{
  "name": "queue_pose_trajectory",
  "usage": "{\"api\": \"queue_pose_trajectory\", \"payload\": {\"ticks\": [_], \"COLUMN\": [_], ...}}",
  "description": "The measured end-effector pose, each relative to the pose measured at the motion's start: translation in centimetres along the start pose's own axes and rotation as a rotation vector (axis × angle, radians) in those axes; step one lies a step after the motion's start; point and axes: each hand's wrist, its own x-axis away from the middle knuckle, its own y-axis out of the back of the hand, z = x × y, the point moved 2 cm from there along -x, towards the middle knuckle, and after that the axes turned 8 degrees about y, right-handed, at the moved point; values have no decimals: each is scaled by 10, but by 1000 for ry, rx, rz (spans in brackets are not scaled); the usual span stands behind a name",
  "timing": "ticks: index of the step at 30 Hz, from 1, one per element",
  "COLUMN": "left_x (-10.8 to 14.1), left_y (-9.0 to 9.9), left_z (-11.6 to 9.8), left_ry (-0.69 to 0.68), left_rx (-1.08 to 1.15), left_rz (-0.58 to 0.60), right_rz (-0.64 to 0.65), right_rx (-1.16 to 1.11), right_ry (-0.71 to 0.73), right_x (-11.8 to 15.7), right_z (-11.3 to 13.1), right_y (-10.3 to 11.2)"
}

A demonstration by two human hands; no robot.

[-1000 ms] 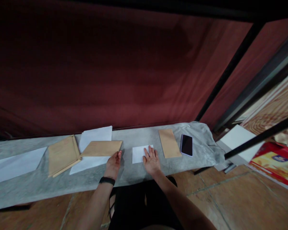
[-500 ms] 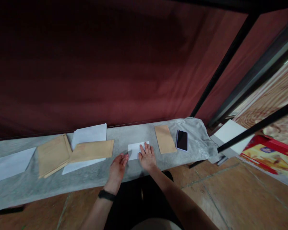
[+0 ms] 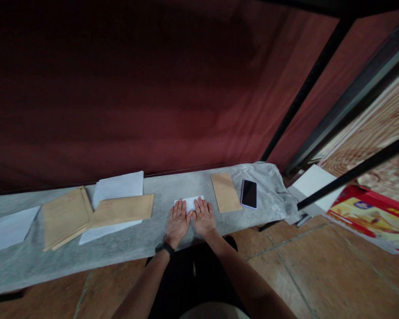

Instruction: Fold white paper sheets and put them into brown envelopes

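A folded sheet of white paper [image 3: 190, 202] lies on the grey cloth of the narrow table, partly covered by both hands. My left hand [image 3: 179, 221] rests flat on its left part, fingers stretched out. On the right part lies my right hand [image 3: 203, 217], also flat with extended fingers; the two thumbs meet or nearly meet in the middle. A brown envelope [image 3: 226, 192] sits just right of the paper, apart from my right hand. To the left, another brown envelope [image 3: 123, 210] lies across some white sheets [image 3: 119, 185].
A phone [image 3: 249, 193] lies right of the single envelope. Farther left are a stack of brown envelopes [image 3: 66, 217] and more white paper [image 3: 11, 228]. A dark red panel [image 3: 153, 110] rises behind the table. Black metal bars [image 3: 295, 102] and a red-yellow box [image 3: 372, 217] stand at right.
My left hand has moved right and forward from the paper's left edge, opening from a pinch to lie flat on it. My right hand stays on the paper. The view has shifted slightly.
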Motion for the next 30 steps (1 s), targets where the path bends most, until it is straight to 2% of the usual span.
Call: {"api": "queue_pose_trajectory", "payload": {"ticks": [6,11,17,26,30], "left_x": [0,1,2,1,11], "left_y": [-5,-3,0,-1,6], "left_z": [2,-2,-6,-7,-5], "left_ry": [28,33,14,31,-26], "left_rx": [-116,-226,-410,-420,-404], "left_rz": [-61,-62,-34,-38,-45], "right_rz": [-101,-152,-157,-228,-196], "right_rx": [5,14,-18,105,107], "right_ry": [-46,-70,98,12,7], "right_x": [9,8,12,35,37], "right_z": [-16,-12,2,-10,-9], "right_y": [1,6,2,2,5]}}
